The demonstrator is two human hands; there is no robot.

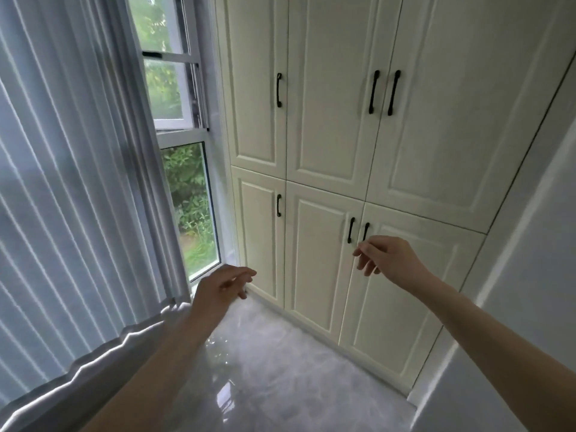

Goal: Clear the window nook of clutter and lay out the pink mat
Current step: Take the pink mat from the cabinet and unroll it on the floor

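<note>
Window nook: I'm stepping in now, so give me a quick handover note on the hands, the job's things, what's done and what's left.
Left hand: loosely curled, empty, near the corner by the window.
Right hand: loosely curled, empty, just below the lower cupboard handles.
All cupboard doors closed.
The nook's glossy surface shows no clutter, so clearing looks done.
The pink mat is not in view: find it and lay it out.

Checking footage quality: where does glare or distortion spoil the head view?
Head view: window light glares off the glossy floor; wide-angle bends the cabinet doors and curtain; both hands, left hand and right hand, look sharp.
</note>
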